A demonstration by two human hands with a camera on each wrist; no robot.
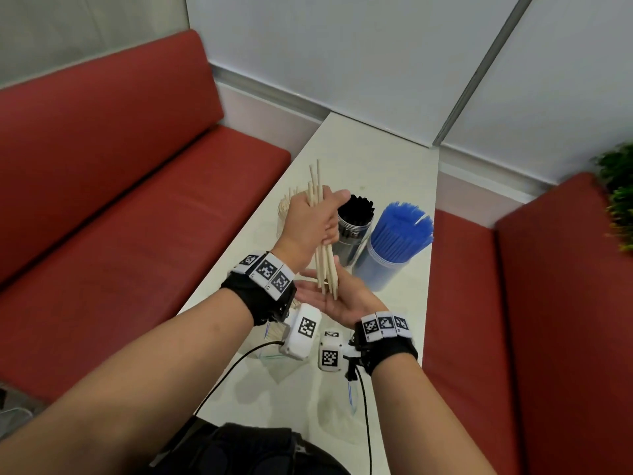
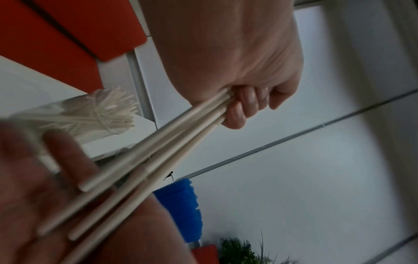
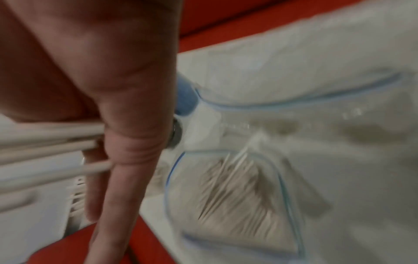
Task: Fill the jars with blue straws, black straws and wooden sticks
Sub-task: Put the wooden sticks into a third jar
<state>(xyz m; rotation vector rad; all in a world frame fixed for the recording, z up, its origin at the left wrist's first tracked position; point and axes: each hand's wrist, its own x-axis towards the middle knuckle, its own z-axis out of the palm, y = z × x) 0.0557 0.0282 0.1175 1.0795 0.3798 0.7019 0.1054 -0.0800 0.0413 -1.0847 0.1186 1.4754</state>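
Observation:
My left hand (image 1: 313,222) grips a bundle of wooden sticks (image 1: 320,186) upright above the white table (image 1: 359,159). The bundle's lower ends rest on the open palm of my right hand (image 1: 337,299), held flat beneath them. In the left wrist view the left hand's fingers (image 2: 239,107) curl round the sticks (image 2: 172,142). Behind my left hand stands a clear jar of wooden sticks (image 1: 284,210), partly hidden. To its right stand a jar of black straws (image 1: 354,228) and a jar of blue straws (image 1: 394,248).
A clear zip bag with wooden sticks (image 3: 237,196) lies on the table near me, with another clear bag (image 3: 294,100) beside it. Red sofa benches (image 1: 137,166) flank the narrow table on both sides. A green plant (image 1: 620,200) sits at the far right.

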